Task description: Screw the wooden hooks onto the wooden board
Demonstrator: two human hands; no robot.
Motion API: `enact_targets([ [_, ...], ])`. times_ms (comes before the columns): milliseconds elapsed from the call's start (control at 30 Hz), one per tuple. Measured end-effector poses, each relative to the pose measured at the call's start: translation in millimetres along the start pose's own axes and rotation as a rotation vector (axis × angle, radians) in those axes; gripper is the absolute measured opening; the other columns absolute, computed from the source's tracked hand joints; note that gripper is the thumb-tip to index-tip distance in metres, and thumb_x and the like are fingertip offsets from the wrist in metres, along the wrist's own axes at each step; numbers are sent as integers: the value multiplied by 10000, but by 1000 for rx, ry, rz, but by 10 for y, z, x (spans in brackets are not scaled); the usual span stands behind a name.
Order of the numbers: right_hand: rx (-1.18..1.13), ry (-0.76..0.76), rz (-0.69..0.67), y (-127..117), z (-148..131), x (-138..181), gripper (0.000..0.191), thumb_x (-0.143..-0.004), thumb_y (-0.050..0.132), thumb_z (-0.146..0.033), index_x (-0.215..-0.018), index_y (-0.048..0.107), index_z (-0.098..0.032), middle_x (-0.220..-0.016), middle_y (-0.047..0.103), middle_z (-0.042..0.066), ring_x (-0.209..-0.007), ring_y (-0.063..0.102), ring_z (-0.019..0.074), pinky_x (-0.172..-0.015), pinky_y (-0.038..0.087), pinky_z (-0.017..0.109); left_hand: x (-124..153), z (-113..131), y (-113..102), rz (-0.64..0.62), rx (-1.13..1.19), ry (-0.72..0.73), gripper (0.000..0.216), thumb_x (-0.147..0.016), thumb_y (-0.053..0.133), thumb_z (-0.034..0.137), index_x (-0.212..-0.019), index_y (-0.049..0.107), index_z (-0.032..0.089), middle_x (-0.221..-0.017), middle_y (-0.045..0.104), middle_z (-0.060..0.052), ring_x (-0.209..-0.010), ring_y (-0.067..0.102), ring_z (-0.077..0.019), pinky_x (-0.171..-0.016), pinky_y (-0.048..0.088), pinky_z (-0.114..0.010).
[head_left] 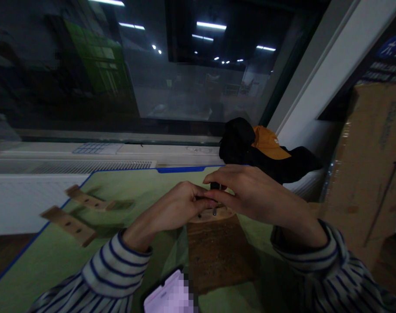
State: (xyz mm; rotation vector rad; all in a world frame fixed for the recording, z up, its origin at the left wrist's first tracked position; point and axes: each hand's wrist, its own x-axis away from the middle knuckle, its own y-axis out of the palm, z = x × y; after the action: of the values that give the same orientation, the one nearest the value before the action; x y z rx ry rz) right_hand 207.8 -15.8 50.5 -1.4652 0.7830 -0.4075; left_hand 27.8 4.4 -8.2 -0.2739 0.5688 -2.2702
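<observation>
My right hand (250,191) is closed, thumb and fingers pinching a small black cylindrical object (215,186), possibly a knob or tool handle. Just below it my left hand (181,204) is closed too, its fingertips meeting the right thumb; what they grip is hidden. Both hands are over a pale wooden strip (222,214) with holes, at the far end of a dark brown wooden board (217,252). A small metal piece (214,212), perhaps a screw, shows at the strip. Several tiny dark specks or bits lie on the board.
Two pale wooden pieces with holes (90,202) (69,226) lie on the left of the green table (126,182). A phone (168,293) is at the near edge. Black cloth with an orange cap (269,141) lies beyond the table; a cardboard box (364,174) stands right.
</observation>
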Motion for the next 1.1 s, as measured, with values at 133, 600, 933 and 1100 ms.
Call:
enact_targets([
  [133,37,5,7,8,2,-7,276,-912,441,-360,-1054,601,-186,-908,653,43,-850,602,177,-708,416,294,11,-4,7,-1,-29,-22,291,-858,481,363,-958,703,203,-822,699,-4,-710,591,-141,-642,430,-245],
  [600,-23,-64,89,8,-20,24,287,-872,511,-270,-1144,558,-190,-1035,661,49,-946,608,179,-802,449,300,-8,-37,6,110,-28,2,317,-810,548,419,-901,725,173,-815,713,-27,-736,617,-178,-639,456,-256],
  [933,-14,-34,36,1,-11,3,260,-903,462,-253,-1115,591,-174,-994,659,58,-899,608,173,-763,449,295,8,2,-5,26,-6,12,292,-841,497,355,-954,704,182,-873,705,-13,-760,606,-158,-679,455,-248],
  [1100,7,-33,47,17,3,1,257,-910,454,-284,-1095,601,-184,-983,662,59,-901,609,177,-759,440,299,1,-4,2,15,-4,18,289,-841,496,342,-960,702,179,-855,699,-17,-768,600,-160,-673,450,-241],
])
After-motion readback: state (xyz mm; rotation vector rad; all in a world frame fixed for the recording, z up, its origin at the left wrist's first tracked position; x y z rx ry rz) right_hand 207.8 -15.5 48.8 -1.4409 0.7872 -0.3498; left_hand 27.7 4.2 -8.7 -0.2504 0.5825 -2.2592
